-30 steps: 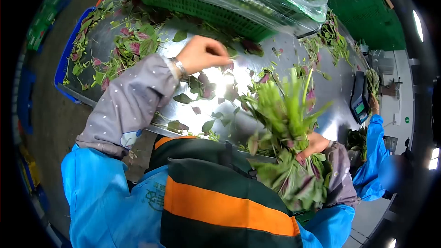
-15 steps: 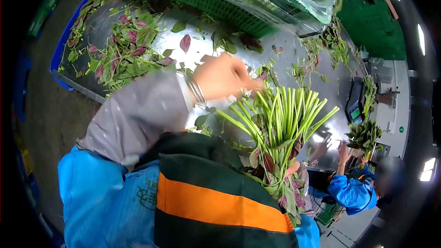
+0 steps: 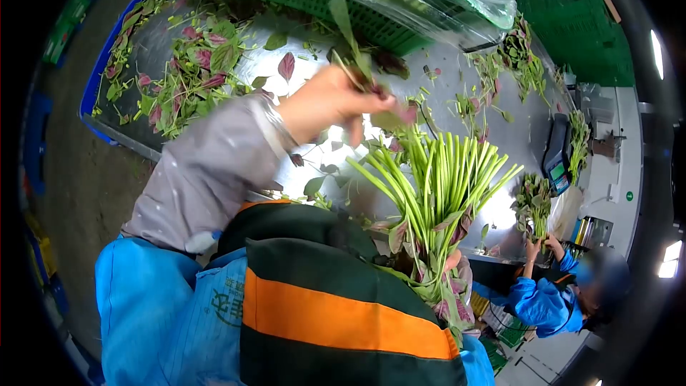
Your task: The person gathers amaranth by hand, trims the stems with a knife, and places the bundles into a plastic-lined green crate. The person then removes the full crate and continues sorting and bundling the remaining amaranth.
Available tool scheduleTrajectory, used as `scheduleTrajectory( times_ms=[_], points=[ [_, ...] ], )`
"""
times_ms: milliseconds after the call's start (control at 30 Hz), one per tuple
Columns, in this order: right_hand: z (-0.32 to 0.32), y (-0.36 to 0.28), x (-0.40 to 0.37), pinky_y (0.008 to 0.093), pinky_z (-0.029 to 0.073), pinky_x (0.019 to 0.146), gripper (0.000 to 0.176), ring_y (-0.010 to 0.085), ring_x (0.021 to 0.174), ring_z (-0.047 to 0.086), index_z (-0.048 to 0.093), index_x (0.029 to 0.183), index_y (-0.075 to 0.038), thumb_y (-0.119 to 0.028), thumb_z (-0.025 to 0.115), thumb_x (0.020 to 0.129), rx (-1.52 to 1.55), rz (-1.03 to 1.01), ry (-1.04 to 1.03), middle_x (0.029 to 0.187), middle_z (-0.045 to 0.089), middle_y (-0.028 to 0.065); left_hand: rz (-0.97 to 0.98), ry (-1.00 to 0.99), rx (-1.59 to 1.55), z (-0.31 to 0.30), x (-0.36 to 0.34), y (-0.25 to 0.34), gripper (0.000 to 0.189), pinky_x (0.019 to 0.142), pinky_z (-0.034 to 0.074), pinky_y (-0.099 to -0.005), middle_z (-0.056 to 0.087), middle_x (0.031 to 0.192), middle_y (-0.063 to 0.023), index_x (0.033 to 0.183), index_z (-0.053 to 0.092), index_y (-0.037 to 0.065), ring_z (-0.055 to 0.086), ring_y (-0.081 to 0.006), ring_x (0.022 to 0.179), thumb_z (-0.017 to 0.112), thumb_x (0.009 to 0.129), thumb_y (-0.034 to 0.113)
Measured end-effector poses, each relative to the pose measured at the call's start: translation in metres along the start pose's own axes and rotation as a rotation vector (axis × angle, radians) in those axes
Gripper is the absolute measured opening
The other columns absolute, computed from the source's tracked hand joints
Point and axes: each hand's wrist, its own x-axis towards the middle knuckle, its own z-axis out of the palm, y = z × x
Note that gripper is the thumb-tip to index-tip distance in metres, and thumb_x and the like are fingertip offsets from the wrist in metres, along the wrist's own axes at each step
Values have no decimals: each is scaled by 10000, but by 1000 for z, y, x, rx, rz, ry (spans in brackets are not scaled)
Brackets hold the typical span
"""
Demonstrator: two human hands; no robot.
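A bunch of red-and-green amaranth point(image 3: 446, 179) stands in front of my body, its cut pale-green stems upward and its leaves hanging below. My right hand point(image 3: 452, 261) is wrapped round it lower down, mostly hidden by leaves and stems. Left of the stem ends is my left hand point(image 3: 325, 104), blurred by motion, its fingers closed on an amaranth sprig point(image 3: 344, 25). The sprig's green leaf sticks up above the knuckles, and a reddish part shows near the fingertips. Loose amaranth leaves point(image 3: 207, 64) lie scattered on the metal table point(image 3: 268, 32) beyond my left arm.
A green crate point(image 3: 314, 3) with plastic film stands at the table's far side. A blue rim point(image 3: 89, 96) edges the left end. A scale point(image 3: 556, 161) sits at right. Near it, a co-worker in blue sleeves point(image 3: 547, 307) holds another leafy bunch point(image 3: 534, 204).
My left hand has shifted slightly left, and a leafy sprig now shows in its fingers. My right hand keeps the bunch nearly in place. The co-worker's two hands now meet at their bunch.
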Motion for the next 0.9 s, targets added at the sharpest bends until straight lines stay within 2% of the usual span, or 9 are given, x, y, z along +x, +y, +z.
scheduleTrajectory(
  times_ms=[67, 133, 200, 233, 300, 400, 567, 833, 900],
  points=[
    [1, 1, 1, 347, 372, 639, 536, 239, 717, 503, 490, 1088, -10, -210, 662, 621, 5, -7, 1, 877, 515, 105, -206, 27, 512, 33, 6, -26, 386, 540, 468, -242, 636, 662, -88, 872, 629, 1, 593, -119, 550, 657, 781, 375],
    [1, 4, 3, 346, 368, 635, 543, 241, 714, 501, 486, 1090, -10, -214, 661, 619, 17, -15, -1, 868, 515, 105, 203, -53, 881, 66, -4, -33, 416, 656, 487, -328, 632, 672, -152, 886, 629, -13, 635, -237, 684, 719, 719, 358],
    [3, 5, 2, 346, 365, 631, 551, 242, 710, 499, 482, 1093, -10, -218, 661, 616, 22, -22, -3, 859, 514, 106, 54, -199, 826, 69, -2, -39, 424, 669, 482, -337, 622, 698, -192, 911, 618, -25, 626, -265, 670, 725, 704, 330],
    [4, 5, 1, 346, 364, 629, 554, 243, 708, 498, 480, 1095, -9, -219, 660, 614, 21, -27, -1, 854, 514, 106, 286, -96, 823, 57, 9, -55, 331, 568, 486, -329, 625, 673, -155, 921, 625, -9, 616, -217, 577, 716, 708, 228],
    [4, 6, 1, 346, 360, 624, 562, 244, 705, 496, 477, 1098, -9, -223, 660, 612, 24, -36, 1, 845, 514, 106, 68, 107, 430, 24, 17, -45, 190, 369, 421, -249, 627, 665, -87, 900, 628, -27, 552, -108, 442, 651, 762, 102],
    [3, 8, 1, 345, 356, 618, 573, 246, 700, 493, 471, 1102, -9, -229, 659, 608, 38, -48, -5, 831, 513, 107, 37, 315, 248, -2, 9, -42, 233, 378, 439, -226, 627, 685, -78, 854, 612, -53, 523, -99, 393, 640, 801, 172],
    [3, 13, 4, 344, 348, 608, 592, 250, 691, 489, 462, 1109, -8, -239, 658, 601, 57, -68, -6, 808, 512, 108, -525, -183, 60, 89, -27, -47, 462, 413, 481, -242, 620, 843, -90, 1089, 464, -28, 575, -134, 468, 693, 773, 220],
    [4, 18, -3, 376, 335, 594, 617, 265, 654, 467, 426, 1111, 8, -251, 660, 603, 125, -53, -51, 740, 483, 142, -242, 54, -309, -11, 1, -36, 177, 551, 530, -265, 602, 674, -142, 877, 582, -87, 600, -178, 516, 628, 780, 54],
    [-2, 19, -1, 380, 341, 593, 625, 268, 661, 471, 416, 1110, 25, -252, 668, 610, 118, -46, -170, 737, 481, 154, -187, 167, 71, -31, -2, -22, 111, 474, 484, -226, 621, 684, -127, 848, 593, -73, 602, -150, 530, 608, 756, -11]
  ],
)
